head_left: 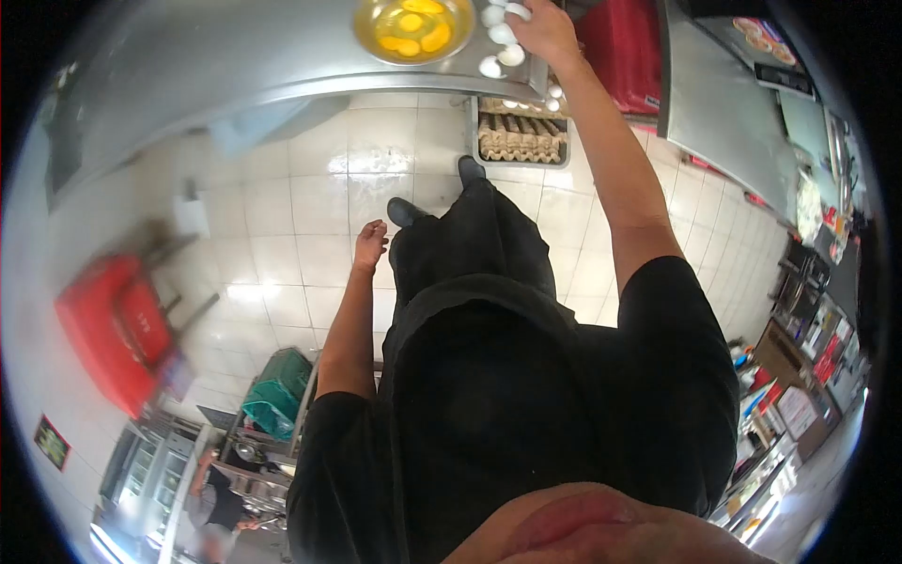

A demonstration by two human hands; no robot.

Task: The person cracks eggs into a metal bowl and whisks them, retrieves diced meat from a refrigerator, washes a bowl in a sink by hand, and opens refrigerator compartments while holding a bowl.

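At the top of the view my right hand (547,34) reaches over the metal counter, its fingers closed on a white eggshell (518,11). More white eggshells (502,35) lie beside and below it at the counter's right end. To their left stands a round metal bowl (458,47) holding several raw eggs (412,23) with yellow yolks. My left hand (371,246) hangs over the floor, away from the counter, with loosely curled fingers and nothing visible in it.
Below the counter (235,56), a grey crate (521,164) holds egg trays (521,141) and some white eggs. A red container (620,56) stands right of the counter. At left are a red chair (113,324) and green bin (279,390). Another person (221,503) is at lower left.
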